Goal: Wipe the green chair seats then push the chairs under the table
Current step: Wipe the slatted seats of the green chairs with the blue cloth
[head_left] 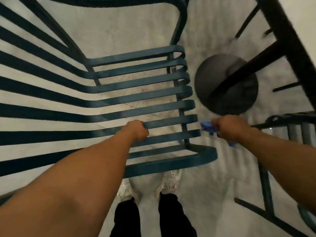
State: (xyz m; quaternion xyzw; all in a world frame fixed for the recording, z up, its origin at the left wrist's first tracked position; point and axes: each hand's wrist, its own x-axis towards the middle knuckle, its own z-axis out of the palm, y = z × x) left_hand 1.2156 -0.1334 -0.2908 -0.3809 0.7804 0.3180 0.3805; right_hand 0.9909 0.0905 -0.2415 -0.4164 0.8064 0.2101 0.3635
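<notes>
A dark green slatted metal chair (140, 86) fills the left and middle of the view, its seat slats running left to right below me. My left hand (136, 130) is closed around one of the near seat slats. Just off the seat's right edge, my right hand (230, 127) is clenched on a blue cloth (206, 127), which sticks out toward the chair. A second green chair (294, 127) shows partly at the right edge.
The table's round dark base (213, 82) stands on the pale floor right of the chair, with its black frame (280, 31) slanting across the upper right. My white shoes (169, 182) are under the seat's front edge.
</notes>
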